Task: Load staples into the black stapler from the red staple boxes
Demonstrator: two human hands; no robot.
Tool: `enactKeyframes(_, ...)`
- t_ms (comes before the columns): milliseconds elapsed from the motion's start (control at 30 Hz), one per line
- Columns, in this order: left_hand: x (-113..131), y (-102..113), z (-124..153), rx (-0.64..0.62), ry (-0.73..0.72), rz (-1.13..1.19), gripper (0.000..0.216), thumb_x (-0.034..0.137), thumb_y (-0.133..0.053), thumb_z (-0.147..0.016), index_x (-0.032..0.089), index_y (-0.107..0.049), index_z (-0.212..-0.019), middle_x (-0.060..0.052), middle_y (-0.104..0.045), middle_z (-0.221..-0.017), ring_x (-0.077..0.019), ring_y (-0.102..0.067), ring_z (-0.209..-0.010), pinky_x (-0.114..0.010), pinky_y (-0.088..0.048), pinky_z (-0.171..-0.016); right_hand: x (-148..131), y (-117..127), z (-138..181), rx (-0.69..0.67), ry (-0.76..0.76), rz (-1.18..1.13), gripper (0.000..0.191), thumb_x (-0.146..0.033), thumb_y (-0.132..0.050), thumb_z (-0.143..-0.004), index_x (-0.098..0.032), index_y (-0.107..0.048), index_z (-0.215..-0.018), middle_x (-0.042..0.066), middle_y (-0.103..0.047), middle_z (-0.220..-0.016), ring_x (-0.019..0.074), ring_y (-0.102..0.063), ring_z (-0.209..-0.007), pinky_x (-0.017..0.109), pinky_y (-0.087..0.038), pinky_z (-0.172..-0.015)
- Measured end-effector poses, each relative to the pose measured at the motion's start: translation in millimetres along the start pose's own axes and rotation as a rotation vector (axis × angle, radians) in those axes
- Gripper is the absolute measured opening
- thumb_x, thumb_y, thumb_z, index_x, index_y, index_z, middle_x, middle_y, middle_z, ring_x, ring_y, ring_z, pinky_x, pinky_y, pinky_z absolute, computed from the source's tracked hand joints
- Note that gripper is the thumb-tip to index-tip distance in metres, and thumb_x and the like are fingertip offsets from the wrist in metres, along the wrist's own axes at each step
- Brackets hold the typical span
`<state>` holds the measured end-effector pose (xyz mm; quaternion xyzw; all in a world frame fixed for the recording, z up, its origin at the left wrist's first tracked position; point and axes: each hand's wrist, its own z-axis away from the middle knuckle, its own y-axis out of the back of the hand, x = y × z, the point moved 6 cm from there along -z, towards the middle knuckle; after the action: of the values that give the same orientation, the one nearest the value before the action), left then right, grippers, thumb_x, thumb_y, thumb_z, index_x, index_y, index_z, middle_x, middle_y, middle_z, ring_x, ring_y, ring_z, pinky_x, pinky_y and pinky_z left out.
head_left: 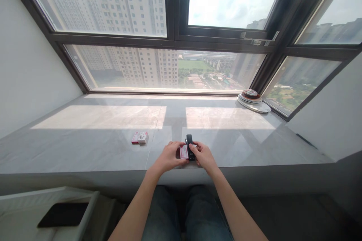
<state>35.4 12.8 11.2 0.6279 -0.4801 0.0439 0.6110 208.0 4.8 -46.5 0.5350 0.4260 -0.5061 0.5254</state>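
My left hand (172,155) is closed on a small white box with a pink-red border (184,152), thumb and fingers at its near and far edges. Against the box's right side stands a black stapler (190,147), its long side pointing away from me. My right hand (204,154) grips the stapler from the right, with the thumb on top of it. Both hands are at the front edge of the sill. To their left lie two small pink and white boxes (140,138), side by side and touching.
The grey marble-look windowsill (107,150) runs under a dark-framed window (158,40). A stack of plates and round dishes (252,101) stands in the far right corner. Below on the left, a dark flat object (63,214) lies on a white surface (22,211).
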Motion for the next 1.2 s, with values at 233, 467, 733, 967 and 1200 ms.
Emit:
enactKeyframes(233,-63,110,27,0.538,0.268,-0.271,0.039,0.031,-0.034,-0.101,0.026,-0.063,-0.127,-0.006,-0.061,-0.131,-0.0276,-0.049,-0.123,-0.045,-0.038,-0.108,-1,1,2,-0.002,0.008,-0.002,0.064,-0.069,-0.059,-0.085,-0.018,-0.063,-0.123,-0.007,-0.046,-0.057,0.0093,-0.039,-0.035,0.023,-0.031,-0.033)
enactKeyframes(467,-148,135,88,0.418,0.556,-0.561,0.041,0.031,-0.044,-0.091,0.023,-0.059,-0.13,-0.01,-0.049,-0.148,-0.0357,-0.044,-0.13,-0.051,-0.039,-0.105,-1,2,2,-0.003,0.021,0.01,0.06,-0.066,-0.059,-0.086,-0.018,-0.063,-0.122,-0.008,-0.046,-0.058,0.0086,-0.042,-0.035,0.022,-0.033,-0.033)
enactKeyframes(733,-113,120,110,0.392,0.393,-0.546,0.039,0.052,-0.054,-0.089,0.025,-0.056,-0.116,-0.008,-0.043,-0.153,-0.0305,-0.037,-0.142,-0.044,-0.034,-0.115,-1,3,3,-0.013,0.034,0.034,0.059,-0.066,-0.057,-0.088,-0.019,-0.063,-0.123,-0.007,-0.053,-0.062,0.0098,-0.05,-0.036,0.022,-0.037,-0.034)
enactKeyframes(967,-110,107,101,0.314,0.41,-0.361,0.038,0.047,-0.056,-0.089,0.024,-0.052,-0.119,-0.007,-0.063,-0.115,-0.0288,-0.06,-0.112,-0.043,-0.047,-0.098,2,3,2,-0.016,0.014,0.047,0.06,-0.066,-0.059,-0.087,-0.018,-0.064,-0.121,-0.006,-0.054,-0.061,0.0098,-0.051,-0.038,0.021,-0.04,-0.036)
enactKeyframes(1200,-42,63,75,0.272,0.15,-0.124,0.052,0.03,-0.068,-0.081,0.027,-0.055,-0.131,-0.006,-0.06,-0.127,-0.0256,-0.055,-0.12,-0.039,-0.044,-0.107,2,2,4,-0.025,0.043,0.04,0.058,-0.066,-0.057,-0.089,-0.018,-0.063,-0.122,-0.007,-0.052,-0.06,0.0103,-0.051,-0.038,0.022,-0.042,-0.036)
